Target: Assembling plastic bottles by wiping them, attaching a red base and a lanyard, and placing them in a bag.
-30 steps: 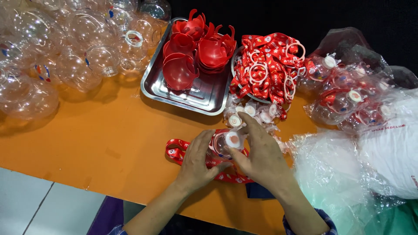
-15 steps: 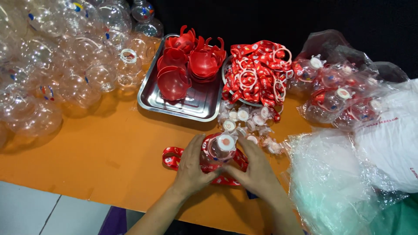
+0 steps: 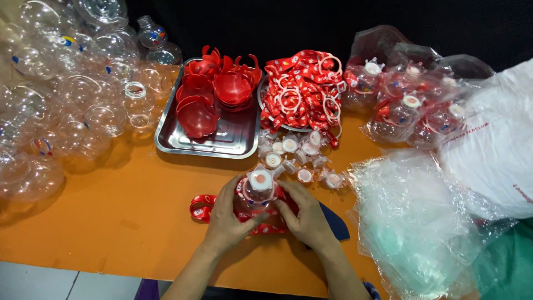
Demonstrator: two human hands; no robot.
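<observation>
My left hand [image 3: 226, 218] and my right hand [image 3: 306, 217] together hold a round clear plastic bottle [image 3: 256, 195] with a white cap and a red base, low over the orange table [image 3: 111, 222]. A red printed strap [image 3: 201, 206] trails from the bottle to the left on the table. Loose white caps [image 3: 294, 153] lie just beyond the bottle.
A steel tray [image 3: 233, 139] holds red plastic cups [image 3: 216, 94]. Beside it a bowl holds red straps with white rings [image 3: 302, 91]. Several empty clear bottles [image 3: 66, 105] pile up at left. Bagged finished bottles [image 3: 411, 100] and clear plastic bags [image 3: 422, 222] fill the right.
The view has shifted, so everything sits lower and further left in frame. Both hands stay on the bottle, with my right hand lower on its side than before.
</observation>
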